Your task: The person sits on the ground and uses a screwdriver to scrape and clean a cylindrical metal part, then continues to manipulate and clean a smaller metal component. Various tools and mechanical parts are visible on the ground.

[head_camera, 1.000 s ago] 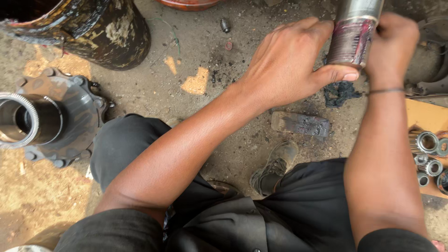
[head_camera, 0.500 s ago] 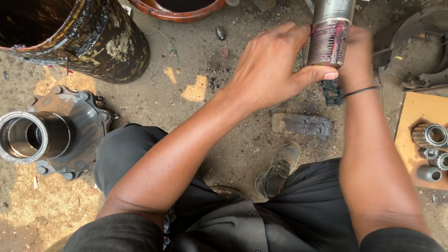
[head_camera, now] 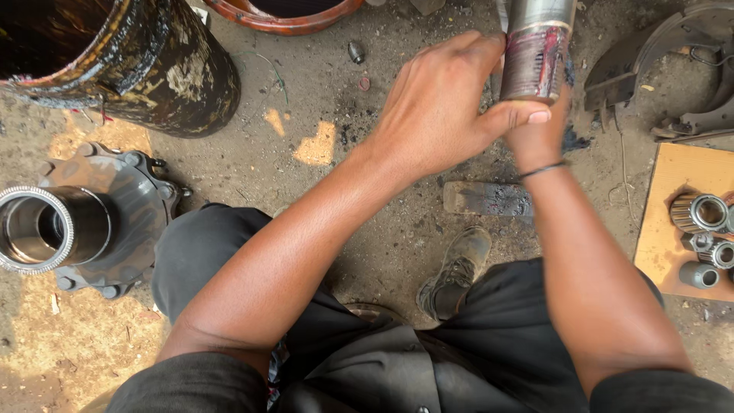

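Your left hand (head_camera: 440, 115) wraps the side of the upright steel shaft (head_camera: 537, 50), thumb pressed across its smeared lower band; your right hand (head_camera: 539, 134) sits behind and below the shaft, mostly hidden, so you cannot tell its grip. The shaft stands over the dirt floor (head_camera: 321, 176). By the look of it the work is midway: the wheel hub (head_camera: 84, 222) lies apart at your left, bearings (head_camera: 699, 214) wait on the tan board (head_camera: 673, 229). No packages, labels or signs show.

Soft even daylight, sharp focus (slight edge distortion), faint shadows.
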